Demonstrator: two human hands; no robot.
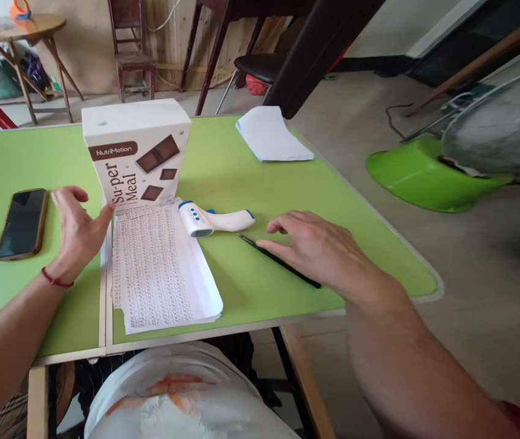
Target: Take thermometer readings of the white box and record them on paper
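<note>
My left hand is open beside the lower left corner of a white NutriMotion box, its thumb at or near the box's edge. The box stands upright at the top end of a stack of handwritten sheets. A white and blue infrared thermometer lies across the sheets' upper right corner. Over a thin black pen hovers my right hand, open with curved fingers; whether it touches the pen I cannot tell. Left of my left hand lies a phone in a brown case.
Folded white papers lie at the green table's far right. A dark post rises behind its far edge. On the floor to the right are a green plastic thing and a fan. A small chair stands at the back.
</note>
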